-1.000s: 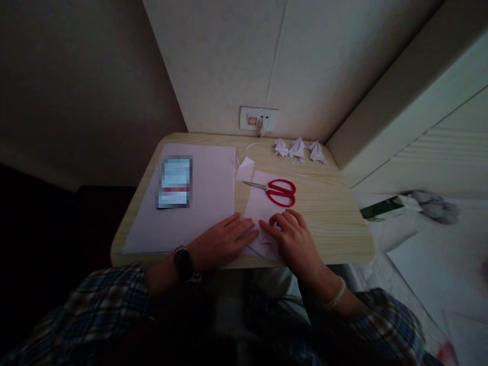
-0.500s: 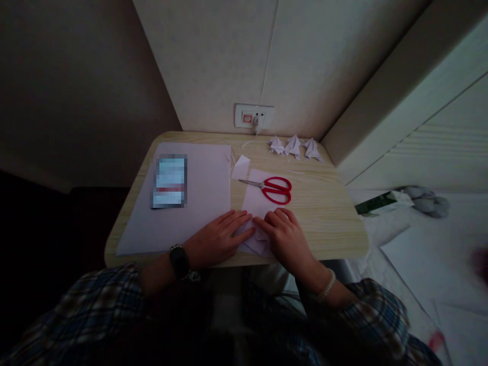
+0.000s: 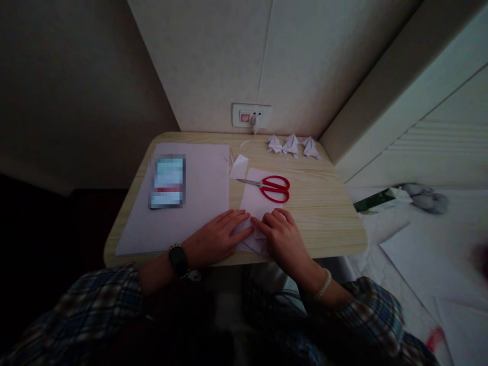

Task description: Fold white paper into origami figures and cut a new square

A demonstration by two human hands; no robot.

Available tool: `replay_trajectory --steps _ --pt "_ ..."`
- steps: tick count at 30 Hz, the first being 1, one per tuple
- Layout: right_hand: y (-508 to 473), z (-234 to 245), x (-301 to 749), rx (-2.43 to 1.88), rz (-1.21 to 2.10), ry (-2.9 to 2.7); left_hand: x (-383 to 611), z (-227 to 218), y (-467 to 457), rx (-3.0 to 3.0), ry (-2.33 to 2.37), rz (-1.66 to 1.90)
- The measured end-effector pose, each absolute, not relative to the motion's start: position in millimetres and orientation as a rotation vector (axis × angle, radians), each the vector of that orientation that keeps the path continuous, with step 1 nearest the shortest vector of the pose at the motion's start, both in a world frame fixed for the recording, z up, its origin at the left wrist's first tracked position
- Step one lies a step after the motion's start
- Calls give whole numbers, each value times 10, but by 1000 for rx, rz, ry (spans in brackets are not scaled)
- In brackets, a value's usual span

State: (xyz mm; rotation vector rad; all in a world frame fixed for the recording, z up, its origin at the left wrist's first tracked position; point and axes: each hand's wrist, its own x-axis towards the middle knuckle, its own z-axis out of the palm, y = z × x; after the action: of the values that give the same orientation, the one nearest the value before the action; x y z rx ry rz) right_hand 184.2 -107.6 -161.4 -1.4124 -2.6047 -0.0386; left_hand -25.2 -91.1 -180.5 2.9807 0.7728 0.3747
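Observation:
A small piece of folded white paper (image 3: 253, 245) lies at the table's front edge, partly covered by my fingers. My left hand (image 3: 219, 234) rests over its left side, fingers stretched out and thumb pointing right. From the right, my right hand (image 3: 285, 236) presses a straight index finger onto the paper; its other fingers curl in and its thumb is hidden. Just beyond my hands, red-handled scissors (image 3: 262, 184) lie on a white paper strip (image 3: 259, 205), blades pointing left. A small paper scrap (image 3: 239, 166) sits behind the blades.
A stack of white paper (image 3: 206, 193) with a phone (image 3: 168, 183) on it covers the table's left half. Three folded paper figures (image 3: 291, 146) stand at the back right, below a wall socket (image 3: 251, 116). A green and white box (image 3: 381, 201) lies off to the right.
The view has shifted slightly. Both hands keep almost the same position on the folded paper, and nothing on the table has moved visibly.

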Motion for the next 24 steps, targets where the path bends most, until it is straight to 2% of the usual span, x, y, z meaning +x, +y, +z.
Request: replay_trajectory --steps 14,24 --pt "-1072 -1663 1857 -1403 69 -2581 -257 -1815 -920 2954 783 398" --pt "-928 -1665 1933 -1469 375 -2347 -310 -1819 -925 2965 809 363"
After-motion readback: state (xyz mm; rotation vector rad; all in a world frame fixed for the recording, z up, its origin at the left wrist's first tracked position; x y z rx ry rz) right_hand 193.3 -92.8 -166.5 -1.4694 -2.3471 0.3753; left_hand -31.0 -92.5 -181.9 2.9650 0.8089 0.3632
